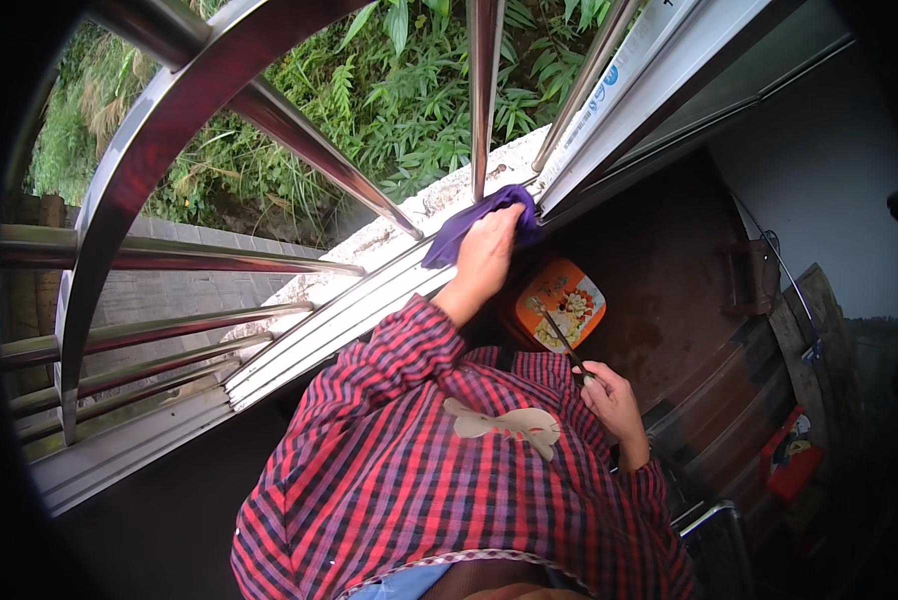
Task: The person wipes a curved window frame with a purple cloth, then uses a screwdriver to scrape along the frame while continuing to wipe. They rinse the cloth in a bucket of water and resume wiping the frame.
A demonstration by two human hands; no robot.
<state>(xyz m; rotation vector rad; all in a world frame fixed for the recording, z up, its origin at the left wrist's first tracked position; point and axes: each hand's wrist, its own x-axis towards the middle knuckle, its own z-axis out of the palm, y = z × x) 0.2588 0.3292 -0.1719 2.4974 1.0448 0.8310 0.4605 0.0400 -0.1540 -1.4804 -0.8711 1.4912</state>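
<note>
My left hand [491, 248] is closed on a purple cloth [456, 238], pressing it against the white window track [344, 318] near the upright frame. My right hand [614, 402] is held lower, in front of my checked sleeve, with its fingers wrapped round a slim dark stick-like tool [564, 343]. The tool's thin end points up and away, in front of an orange stool [597, 312] with a patterned top. What kind of tool it is, I cannot make out.
Shiny metal bars [309, 140] and a curved rail [119, 165] stand outside the window, with green plants beyond. A white sliding frame [619, 85] rises at the upper right. On the dark floor side lie a small wooden stool [744, 275] and a red container [791, 462].
</note>
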